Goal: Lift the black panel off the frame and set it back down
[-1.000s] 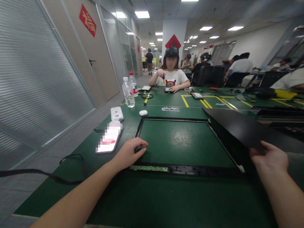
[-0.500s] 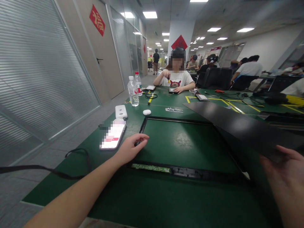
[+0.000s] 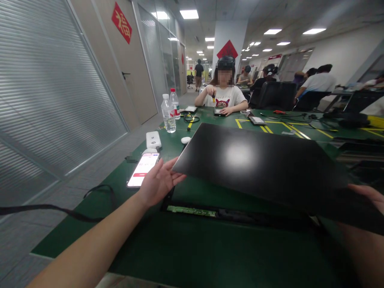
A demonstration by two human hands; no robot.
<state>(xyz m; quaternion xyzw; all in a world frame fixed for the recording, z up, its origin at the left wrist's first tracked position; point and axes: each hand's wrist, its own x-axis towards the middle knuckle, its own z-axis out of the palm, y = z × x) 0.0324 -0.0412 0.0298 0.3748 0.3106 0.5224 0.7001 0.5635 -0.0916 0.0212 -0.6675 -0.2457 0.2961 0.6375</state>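
A large thin black panel (image 3: 261, 164) hangs flat above the green table (image 3: 192, 248), over a black rectangular frame (image 3: 240, 217) that has a green circuit strip along its near edge. My right hand (image 3: 370, 196) grips the panel's right near edge, thumb on top. My left hand (image 3: 159, 180) is open, palm up, with its fingertips at the panel's left near corner. A phone (image 3: 143, 169) with a lit screen lies just left of that hand.
A white charger (image 3: 153, 140), a small white case (image 3: 185, 140) and two water bottles (image 3: 168, 114) stand at the back left. A black cable (image 3: 75, 216) runs off the table's left edge. A person (image 3: 223, 98) works at the far side; others sit further back.
The black panel swung from the right side across to above the frame. My left hand lifted off the frame's left edge and turned palm up under the panel's corner.
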